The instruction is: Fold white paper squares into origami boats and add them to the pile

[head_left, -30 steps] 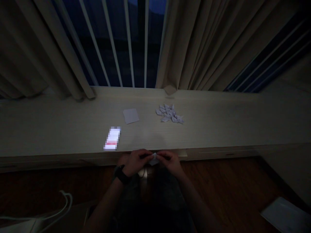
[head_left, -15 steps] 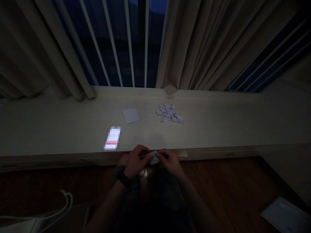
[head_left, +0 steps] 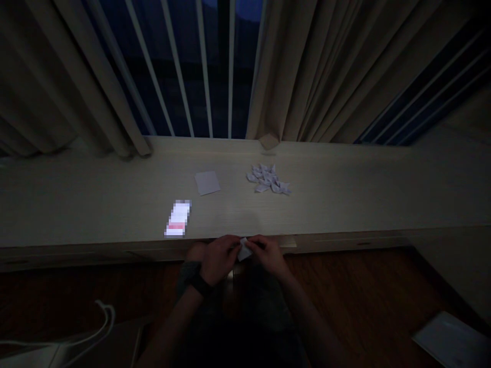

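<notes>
A small piece of folded white paper point(head_left: 244, 250) is held just in front of the ledge's near edge, above my lap. My left hand point(head_left: 219, 259), with a dark watch on its wrist, pinches its left side. From the right, the thumb and fingers of my right hand point(head_left: 267, 251) pinch its upper right part. Beyond the hands, a pile of several folded white paper pieces point(head_left: 267, 180) lies on the ledge. To their left is a flat stack of square paper sheets point(head_left: 207, 183).
A lit phone point(head_left: 178, 219) lies near the front edge of the pale ledge point(head_left: 345, 194). Curtains point(head_left: 303, 71) and a barred window stand behind it. A white cable point(head_left: 105, 312) hangs at lower left. On the floor at lower right is a pale flat object point(head_left: 452, 338).
My left hand has shifted and turned around the paper, its fingers closing nearer to it. The paper has tilted between the fingers. My right hand keeps its pinch; the ledge items stay put.
</notes>
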Demonstrator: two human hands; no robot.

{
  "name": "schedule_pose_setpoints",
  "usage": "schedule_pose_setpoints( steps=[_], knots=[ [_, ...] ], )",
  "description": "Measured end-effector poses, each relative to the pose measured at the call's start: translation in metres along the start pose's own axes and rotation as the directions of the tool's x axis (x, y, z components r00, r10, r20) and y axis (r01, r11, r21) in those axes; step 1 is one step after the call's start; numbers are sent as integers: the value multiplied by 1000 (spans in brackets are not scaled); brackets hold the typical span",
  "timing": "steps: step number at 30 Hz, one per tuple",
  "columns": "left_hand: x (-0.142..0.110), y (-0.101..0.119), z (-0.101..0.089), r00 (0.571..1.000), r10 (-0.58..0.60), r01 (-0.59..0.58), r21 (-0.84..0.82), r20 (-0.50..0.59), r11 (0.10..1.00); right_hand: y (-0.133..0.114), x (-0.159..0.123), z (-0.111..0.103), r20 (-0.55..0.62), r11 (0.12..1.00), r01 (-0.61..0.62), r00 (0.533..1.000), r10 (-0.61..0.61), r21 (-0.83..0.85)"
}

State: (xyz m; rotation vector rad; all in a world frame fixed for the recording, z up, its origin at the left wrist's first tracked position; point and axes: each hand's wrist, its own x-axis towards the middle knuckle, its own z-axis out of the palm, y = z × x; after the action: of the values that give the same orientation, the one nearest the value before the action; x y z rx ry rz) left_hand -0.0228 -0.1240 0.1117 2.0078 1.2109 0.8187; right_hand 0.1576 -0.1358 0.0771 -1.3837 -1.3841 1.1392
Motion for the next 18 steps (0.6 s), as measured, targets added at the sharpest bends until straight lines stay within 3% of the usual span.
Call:
schedule_pose_setpoints(
  steps=[3,8,13,18],
  knots=[
    [-1,2,3,998,-64,64,7,-29,998,2,0,1,-64,999,33,997,-35,-42],
    [-1,5,8,991,-110,108,-34,-81,994,1,1,0,-69,997,53,996,-57,-57],
    [-1,3,8,991,-124,122,-49,-41,991,-5,1,-7,5,997,34,999,-34,-63],
    [-4,7,10,998,-25,27,49,-51,998,-7,1,-9,40,995,53,998,-50,-85]
  ],
)
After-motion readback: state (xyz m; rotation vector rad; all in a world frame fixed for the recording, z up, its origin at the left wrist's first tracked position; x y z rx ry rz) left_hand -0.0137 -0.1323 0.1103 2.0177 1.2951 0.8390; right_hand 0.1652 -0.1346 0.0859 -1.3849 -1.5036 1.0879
